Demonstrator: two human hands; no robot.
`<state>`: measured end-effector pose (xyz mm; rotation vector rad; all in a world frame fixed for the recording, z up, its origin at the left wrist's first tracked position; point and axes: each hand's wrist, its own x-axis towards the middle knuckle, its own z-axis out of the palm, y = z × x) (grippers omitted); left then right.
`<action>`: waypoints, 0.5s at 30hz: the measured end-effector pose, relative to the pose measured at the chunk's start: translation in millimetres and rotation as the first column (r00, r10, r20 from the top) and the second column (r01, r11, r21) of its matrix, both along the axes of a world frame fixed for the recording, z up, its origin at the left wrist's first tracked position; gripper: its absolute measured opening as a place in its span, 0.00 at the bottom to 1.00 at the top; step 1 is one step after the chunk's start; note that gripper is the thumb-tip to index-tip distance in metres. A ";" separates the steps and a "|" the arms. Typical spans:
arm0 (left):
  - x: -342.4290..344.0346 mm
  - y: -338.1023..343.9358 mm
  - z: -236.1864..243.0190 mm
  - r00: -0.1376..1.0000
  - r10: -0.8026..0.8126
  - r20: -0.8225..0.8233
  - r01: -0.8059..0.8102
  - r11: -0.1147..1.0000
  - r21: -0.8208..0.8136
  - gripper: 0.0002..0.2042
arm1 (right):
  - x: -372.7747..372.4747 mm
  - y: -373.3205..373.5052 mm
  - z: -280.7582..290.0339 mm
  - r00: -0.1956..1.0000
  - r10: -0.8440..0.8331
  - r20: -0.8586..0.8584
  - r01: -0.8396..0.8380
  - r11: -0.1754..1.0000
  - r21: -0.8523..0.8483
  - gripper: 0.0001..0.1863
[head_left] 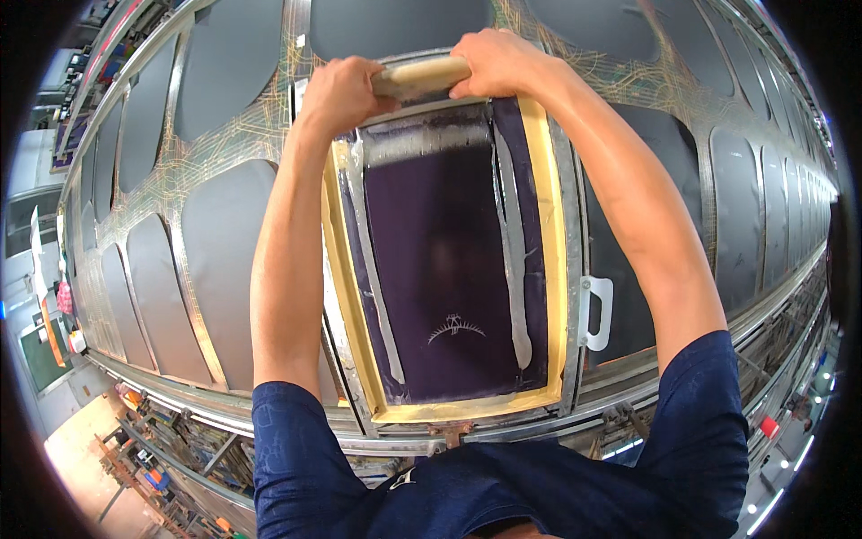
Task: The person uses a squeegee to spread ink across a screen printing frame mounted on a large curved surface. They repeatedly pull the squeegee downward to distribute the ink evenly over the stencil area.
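Both arms reach to the far end of a screen-printing frame (564,269) edged inside with yellow tape. There, my left hand (346,92) and my right hand (492,61) are wrapped round the two ends of a pale squeegee (420,77). The squeegee lies crosswise over the screen, and its lower edge is partly hidden. Below it, the dark purple mesh (440,242) carries a wet, greyish band of ink (426,135). Streaks of grey ink (516,296) run down both sides. A small pale arched design (456,331) shows near the mesh's near end.
A long printing table holds several dark cut panels (224,242), with yellowish line marks between them. A white handle (595,314) stands on the frame's right side. Metal rails (620,393) run along the near table edge. Shelving (180,449) stands lower left.
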<state>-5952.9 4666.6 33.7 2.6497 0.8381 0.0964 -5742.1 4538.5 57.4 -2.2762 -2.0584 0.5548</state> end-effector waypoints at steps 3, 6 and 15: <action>4.2 -0.9 2.1 0.998 -0.001 -0.058 0.001 1.000 0.009 0.26 | 3.8 -1.2 -13.0 0.999 0.026 -0.045 -0.023 0.997 0.078 0.20; -4.7 -18.7 2.6 0.999 -0.012 -0.051 0.012 1.000 0.019 0.26 | -6.8 -16.2 -19.3 1.000 -0.005 -0.026 0.007 0.998 0.066 0.20; -123.6 -176.0 -5.9 0.994 -0.056 0.091 0.057 0.998 -0.009 0.09 | -112.5 -176.2 -27.9 0.987 0.123 -0.101 -0.095 0.965 0.246 0.15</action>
